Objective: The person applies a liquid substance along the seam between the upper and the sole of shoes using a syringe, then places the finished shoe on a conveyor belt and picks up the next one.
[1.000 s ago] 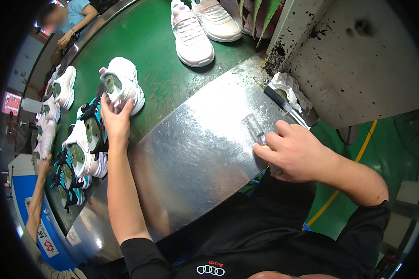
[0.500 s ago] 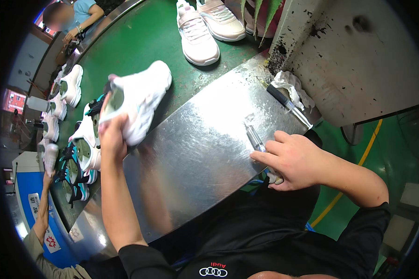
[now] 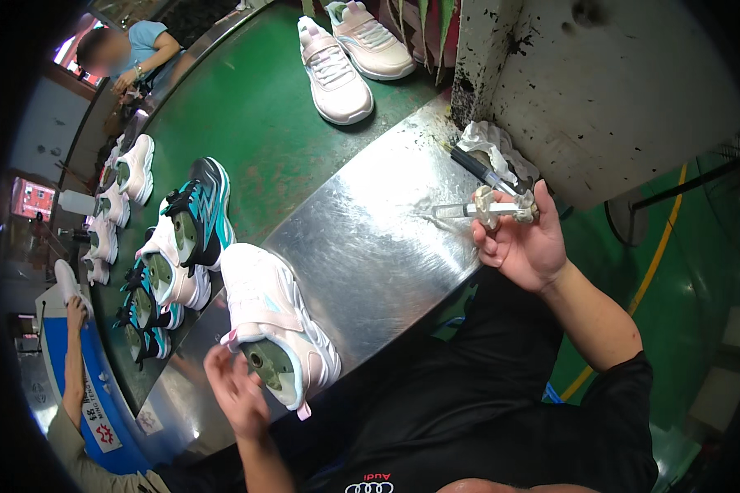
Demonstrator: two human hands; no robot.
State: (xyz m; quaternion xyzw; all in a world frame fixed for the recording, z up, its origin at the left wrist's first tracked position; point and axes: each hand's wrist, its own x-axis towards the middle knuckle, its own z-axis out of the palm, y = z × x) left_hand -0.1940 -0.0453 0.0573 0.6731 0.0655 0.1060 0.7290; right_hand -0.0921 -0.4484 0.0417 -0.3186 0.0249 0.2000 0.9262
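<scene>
A pale pink and white sneaker (image 3: 265, 287) rests on the metal plate (image 3: 370, 279), its opening toward me and a green insert inside. Beside its heel is my left hand (image 3: 240, 389), fingers apart and slightly blurred, holding nothing. My right hand (image 3: 528, 246), palm turned up, grips a clear syringe (image 3: 454, 211) by its smeared flange and plunger end. The syringe's tip points left, over the plate. Just beyond the right hand lies a second, dark-barrelled syringe-like tool (image 3: 478, 169), next to crumpled white tissue (image 3: 495, 146).
Several black-teal and white sneakers (image 3: 210, 205) stand left on the green surface (image 3: 255, 123). A pink-white pair (image 3: 335, 82) stands at the far side. A worn grey metal panel (image 3: 600, 90) rises at right. Two people work at left, one person's hand (image 3: 76, 312) on a shoe.
My left hand has brought the sneaker from over the green surface onto the metal plate and let it go. My right hand has turned palm up, raising the syringe.
</scene>
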